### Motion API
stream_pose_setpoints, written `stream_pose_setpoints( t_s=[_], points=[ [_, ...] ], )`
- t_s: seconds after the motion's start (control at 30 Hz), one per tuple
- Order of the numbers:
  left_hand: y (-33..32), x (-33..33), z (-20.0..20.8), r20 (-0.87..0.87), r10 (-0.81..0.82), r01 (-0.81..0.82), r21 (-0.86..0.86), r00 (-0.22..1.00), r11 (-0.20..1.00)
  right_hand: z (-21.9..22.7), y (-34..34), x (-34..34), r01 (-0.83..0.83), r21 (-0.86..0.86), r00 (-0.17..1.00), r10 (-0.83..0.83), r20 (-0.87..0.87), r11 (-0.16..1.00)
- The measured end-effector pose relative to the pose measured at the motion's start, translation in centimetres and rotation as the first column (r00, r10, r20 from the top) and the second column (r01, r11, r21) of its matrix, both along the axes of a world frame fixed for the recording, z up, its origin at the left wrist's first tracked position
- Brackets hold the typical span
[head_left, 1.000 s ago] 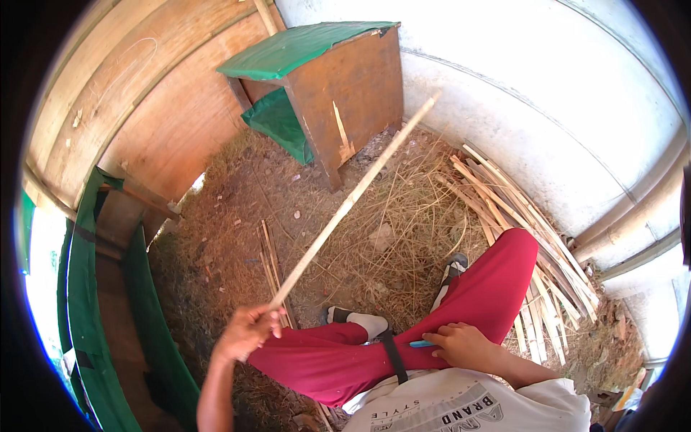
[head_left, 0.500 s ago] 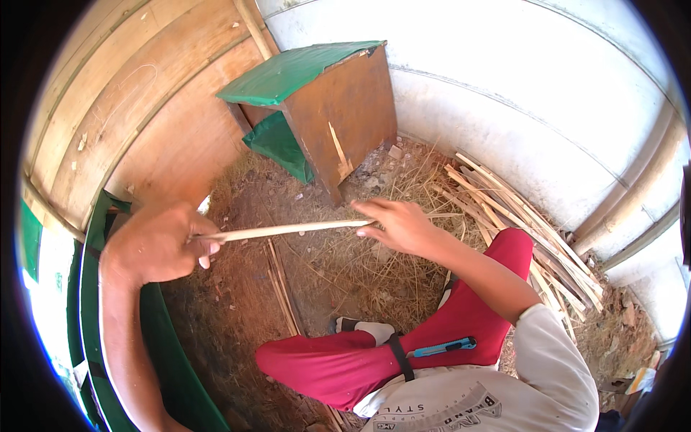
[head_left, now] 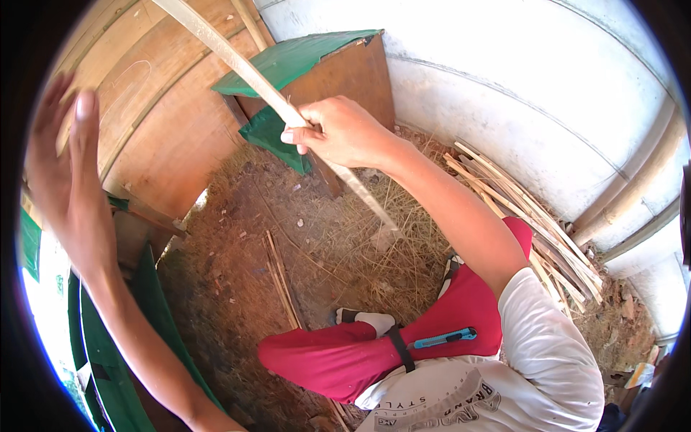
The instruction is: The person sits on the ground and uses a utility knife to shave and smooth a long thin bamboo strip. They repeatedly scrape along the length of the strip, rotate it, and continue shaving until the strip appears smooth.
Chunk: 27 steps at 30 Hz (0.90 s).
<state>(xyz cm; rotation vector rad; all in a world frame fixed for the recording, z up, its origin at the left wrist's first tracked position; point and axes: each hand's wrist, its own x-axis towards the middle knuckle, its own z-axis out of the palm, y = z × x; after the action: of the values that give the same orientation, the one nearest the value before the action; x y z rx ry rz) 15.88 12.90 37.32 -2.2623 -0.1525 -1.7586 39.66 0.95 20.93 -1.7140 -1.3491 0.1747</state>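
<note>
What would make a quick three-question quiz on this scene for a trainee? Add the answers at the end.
1. Is the strip in the left grip or the right grip?
2. True or false: the cutter lies on the trousers.
3. Fill in the colour: the stick pile lies nearest the ____ wall.

Key: 1. right grip; 2. true; 3. white.
</note>
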Motion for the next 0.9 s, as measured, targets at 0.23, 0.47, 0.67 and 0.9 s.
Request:
stream_pose_setpoints(
  t_s=[0.23,0.47,0.67,0.9],
  points=[
    [-0.4,7.9,-0.8,0.13,-0.728,0.6,-0.671,0.673,0.435,-6.4,1.0,-1.1,-0.08,-0.122,0.997,0.078,-0.02,0.989],
    [-7.2,13.6,-0.5,0.334,-0.708,0.707,-0.628,0.622,0.325,-8.6,0.9,0.4,-0.116,-0.169,0.99,0.1,-0.101,0.979],
    [-6.1,15.1,1.6,0.357,-0.774,0.676,-0.726,0.523,0.122,-7.7,-6.5,0.8,0.133,0.006,0.985,-0.133,0.107,0.991],
    [-5.7,14.8,1.8,0.397,-0.806,0.71,-0.702,0.44,0.042,-25.4,-31.8,8.0,0.927,0.304,0.278,-0.946,-0.165,0.219]
  ],
)
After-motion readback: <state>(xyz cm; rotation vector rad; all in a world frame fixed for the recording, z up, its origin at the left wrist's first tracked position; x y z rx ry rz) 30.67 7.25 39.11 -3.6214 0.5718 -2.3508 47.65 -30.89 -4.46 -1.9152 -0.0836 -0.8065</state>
